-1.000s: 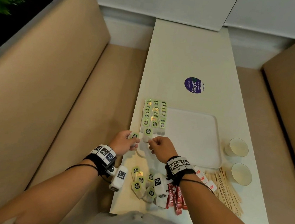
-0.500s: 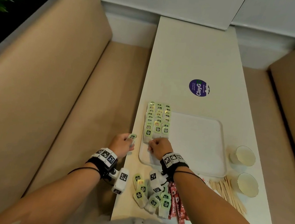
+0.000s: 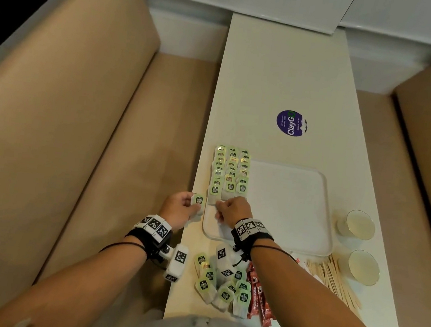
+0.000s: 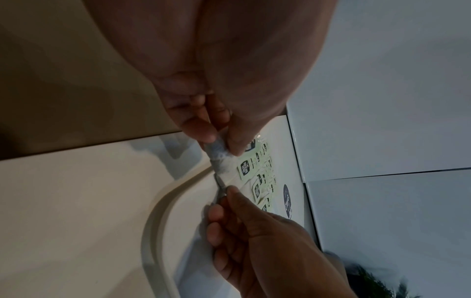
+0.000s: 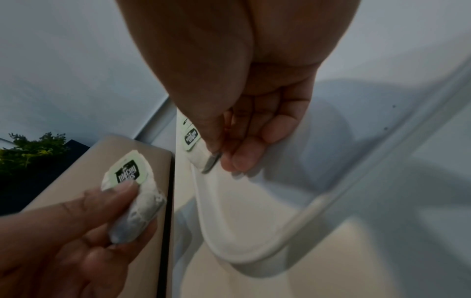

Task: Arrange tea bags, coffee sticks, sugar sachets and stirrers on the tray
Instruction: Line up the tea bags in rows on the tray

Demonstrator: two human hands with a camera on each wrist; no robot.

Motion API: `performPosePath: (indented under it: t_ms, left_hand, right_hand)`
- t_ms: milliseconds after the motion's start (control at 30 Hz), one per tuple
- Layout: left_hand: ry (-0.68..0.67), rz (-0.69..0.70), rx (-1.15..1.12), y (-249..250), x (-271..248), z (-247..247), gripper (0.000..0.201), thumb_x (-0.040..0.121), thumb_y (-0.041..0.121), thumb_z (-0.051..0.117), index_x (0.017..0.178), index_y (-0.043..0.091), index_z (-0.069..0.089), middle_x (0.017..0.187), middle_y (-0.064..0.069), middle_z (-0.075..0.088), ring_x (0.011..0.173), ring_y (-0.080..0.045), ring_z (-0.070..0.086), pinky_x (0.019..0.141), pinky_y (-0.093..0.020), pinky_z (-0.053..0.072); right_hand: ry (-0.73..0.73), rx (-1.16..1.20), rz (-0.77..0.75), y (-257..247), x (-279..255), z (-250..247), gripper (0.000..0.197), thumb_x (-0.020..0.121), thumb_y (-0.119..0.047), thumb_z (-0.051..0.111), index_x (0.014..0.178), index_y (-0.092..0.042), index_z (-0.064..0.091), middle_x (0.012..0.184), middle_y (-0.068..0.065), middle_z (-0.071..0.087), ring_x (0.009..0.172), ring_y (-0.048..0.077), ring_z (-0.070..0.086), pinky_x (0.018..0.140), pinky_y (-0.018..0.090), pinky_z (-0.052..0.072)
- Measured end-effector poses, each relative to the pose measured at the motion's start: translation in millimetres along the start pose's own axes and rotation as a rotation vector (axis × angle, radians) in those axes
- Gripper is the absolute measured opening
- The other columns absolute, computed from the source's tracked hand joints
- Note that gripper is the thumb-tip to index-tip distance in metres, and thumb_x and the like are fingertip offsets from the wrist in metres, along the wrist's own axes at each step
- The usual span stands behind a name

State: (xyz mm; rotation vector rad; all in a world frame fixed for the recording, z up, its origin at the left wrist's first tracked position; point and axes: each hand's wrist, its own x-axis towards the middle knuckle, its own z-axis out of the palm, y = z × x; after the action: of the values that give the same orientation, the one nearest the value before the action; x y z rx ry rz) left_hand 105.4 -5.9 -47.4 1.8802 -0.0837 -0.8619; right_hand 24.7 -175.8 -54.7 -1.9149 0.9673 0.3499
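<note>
At centre frame, the tray holds three rows of tea bags; right hand pinches one there, left hand grips another tea bag beside it.

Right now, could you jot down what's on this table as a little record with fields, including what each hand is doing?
Left hand: pinches a green-labelled white tea bag beside the tray's left edge
Right hand: pinches the near end of the front tea bag in the left row
White rectangular tray: three rows of tea bags along its left side
Loose tea bag pile: on the white table, near edge
Red coffee sticks: right of that pile
Wooden stirrers: off the tray
Two paper cups: right of the tray
</note>
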Motion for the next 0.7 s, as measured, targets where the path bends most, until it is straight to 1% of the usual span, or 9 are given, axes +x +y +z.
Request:
performPosePath:
  t_ms: [100, 167, 233, 300, 367, 433, 500, 600, 700]
  left_hand:
    - [-0.013, 0.007, -0.010, 1, 2, 0, 0.017, 0.091, 0.008, 0.071, 0.106, 0.016, 0.070, 0.090, -0.004, 0.077, 0.064, -0.006, 0.065, 0.060, -0.022, 0.049]
    - [-0.020, 0.012, -0.018, 1, 3, 0, 0.018, 0.092, 0.008, 0.070, 0.108, 0.015, 0.070, 0.092, -0.005, 0.077, 0.065, -0.006, 0.065, 0.061, -0.022, 0.049]
    - [-0.021, 0.002, -0.037, 1, 5, 1, 0.020, 0.092, 0.006, 0.070, 0.111, 0.013, 0.069, 0.093, -0.007, 0.077, 0.065, -0.006, 0.065, 0.061, -0.022, 0.050]
    - [-0.020, -0.006, -0.043, 1, 6, 2, 0.021, 0.091, 0.003, 0.069, 0.110, 0.012, 0.068, 0.090, -0.006, 0.076, 0.060, -0.002, 0.064, 0.057, -0.019, 0.050]
    - [-0.025, -0.009, -0.040, 3, 7, 4, 0.020, 0.091, 0.002, 0.068, 0.108, 0.013, 0.068, 0.087, -0.004, 0.076, 0.059, 0.000, 0.065, 0.056, -0.017, 0.049]
    - [-0.034, -0.007, -0.034, 4, 7, 8, 0.020, 0.091, 0.002, 0.068, 0.106, 0.015, 0.066, 0.078, 0.002, 0.075, 0.056, 0.001, 0.063, 0.055, -0.018, 0.048]
    - [-0.042, -0.010, -0.025, 5, 9, 12, 0.020, 0.091, 0.003, 0.069, 0.108, 0.014, 0.066, 0.068, 0.006, 0.071, 0.055, -0.001, 0.062, 0.058, -0.023, 0.049]
    - [-0.062, -0.010, -0.007, 7, 10, 18, 0.026, 0.090, 0.006, 0.071, 0.114, 0.012, 0.066, 0.075, 0.004, 0.073, 0.063, -0.010, 0.064, 0.066, -0.030, 0.053]
    - [-0.043, 0.016, 0.017, 11, 13, 25, 0.024, 0.086, 0.007, 0.077, 0.105, 0.017, 0.066, 0.086, 0.000, 0.073, 0.075, -0.015, 0.066, 0.070, -0.028, 0.053]
  right_hand:
    - [-0.019, -0.113, -0.020, 1, 0, -2, 0.043, 0.091, -0.033, 0.064, 0.055, -0.010, 0.069, 0.060, 0.003, 0.070, 0.056, 0.014, 0.062, 0.064, 0.024, 0.050]
    - [-0.049, -0.135, -0.050, 4, -4, -3, 0.045, 0.093, -0.034, 0.063, 0.053, -0.014, 0.065, 0.058, 0.001, 0.067, 0.055, 0.014, 0.059, 0.070, 0.028, 0.053]
    - [-0.096, -0.088, -0.107, 7, -10, -4, 0.047, 0.097, -0.035, 0.061, 0.058, -0.009, 0.070, 0.058, -0.003, 0.068, 0.056, 0.013, 0.061, 0.073, 0.028, 0.054]
    - [-0.144, -0.027, -0.168, 8, -15, -4, 0.047, 0.099, -0.040, 0.060, 0.070, -0.005, 0.075, 0.062, -0.005, 0.070, 0.058, 0.011, 0.063, 0.074, 0.028, 0.055]
    - [-0.181, 0.014, -0.216, 8, -21, -4, 0.044, 0.098, -0.046, 0.061, 0.077, -0.010, 0.077, 0.069, -0.004, 0.073, 0.060, 0.010, 0.064, 0.074, 0.029, 0.057]
    - [-0.192, 0.030, -0.251, 9, -24, -4, 0.038, 0.096, -0.046, 0.064, 0.077, -0.016, 0.076, 0.072, -0.003, 0.074, 0.062, 0.009, 0.064, 0.071, 0.027, 0.057]
    - [-0.178, 0.007, -0.273, 11, -23, -5, 0.036, 0.097, -0.041, 0.064, 0.076, -0.013, 0.074, 0.074, 0.001, 0.074, 0.062, 0.011, 0.065, 0.071, 0.030, 0.057]
    - [-0.159, -0.035, -0.256, 15, -20, -9, 0.037, 0.097, -0.037, 0.063, 0.073, -0.011, 0.073, 0.074, 0.006, 0.074, 0.061, 0.014, 0.065, 0.072, 0.036, 0.057]
    - [-0.111, -0.045, -0.224, 18, -15, -17, 0.036, 0.098, -0.034, 0.064, 0.072, -0.010, 0.072, 0.072, 0.007, 0.073, 0.057, 0.013, 0.061, 0.065, 0.029, 0.054]
